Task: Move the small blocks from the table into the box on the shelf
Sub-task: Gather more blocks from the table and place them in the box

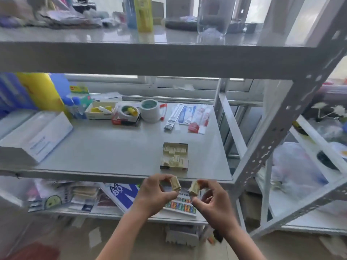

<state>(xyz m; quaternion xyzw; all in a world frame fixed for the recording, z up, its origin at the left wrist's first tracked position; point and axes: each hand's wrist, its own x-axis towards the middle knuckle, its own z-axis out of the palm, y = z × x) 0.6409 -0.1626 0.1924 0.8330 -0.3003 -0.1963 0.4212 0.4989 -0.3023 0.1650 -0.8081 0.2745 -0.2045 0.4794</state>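
Observation:
An open shallow box (174, 167) lies on the middle shelf (105, 147) near its front edge, with several small cream blocks (176, 153) inside. My left hand (153, 196) pinches one small cream block (176, 183) between thumb and fingers just below and in front of the shelf edge. My right hand (211, 198) grips another small cream block (194, 188) beside it. Both hands hover a little in front of the box, below it in the view. No table shows here.
On the shelf stand a white carton (37, 136) at left, tape rolls (149, 109), small boxes (99, 110) and packets (189, 117) at the back. A grey shelf post (277, 124) rises at right. The lower shelf holds papers and a paint set (180, 205).

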